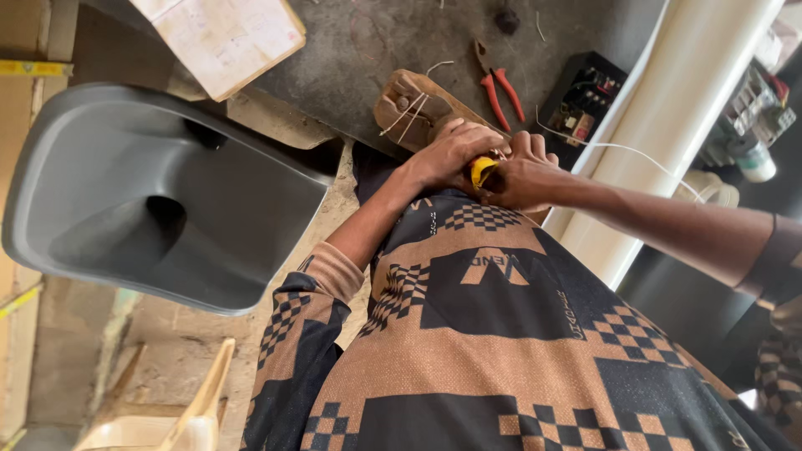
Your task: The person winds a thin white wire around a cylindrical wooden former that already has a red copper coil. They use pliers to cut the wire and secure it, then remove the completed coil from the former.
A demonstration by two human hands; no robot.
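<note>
Both hands, left hand (451,154) and right hand (520,177), are clenching a small yellow plastic-handled tool (481,170) above the lap; probably light, rigid, best gripped along its handle.

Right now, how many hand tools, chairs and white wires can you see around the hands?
Hand tools: 2, red-handled pliers and a yellow-handled tool held between left hand and right hand
Chairs: 2, grey chair, cream chair
White wires: 1
Total: 5
</note>
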